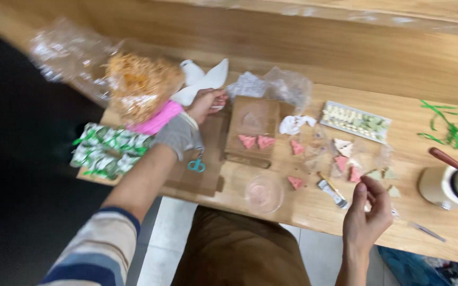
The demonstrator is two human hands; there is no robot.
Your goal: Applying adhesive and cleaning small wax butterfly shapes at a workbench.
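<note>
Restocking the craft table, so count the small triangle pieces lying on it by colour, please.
Pink triangles: 6
Pale green triangles: 3
Cream triangles: 1
Total: 10, as far as the blur allows.

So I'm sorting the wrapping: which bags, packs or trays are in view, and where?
Clear bag: far left, by the left hand, crinkled, golden shreds inside.
Patterned pack: left table edge, flat, green and white.
Crumpled clear bag: back centre.
Tray: right of centre, long, pale pieces in rows.
</note>
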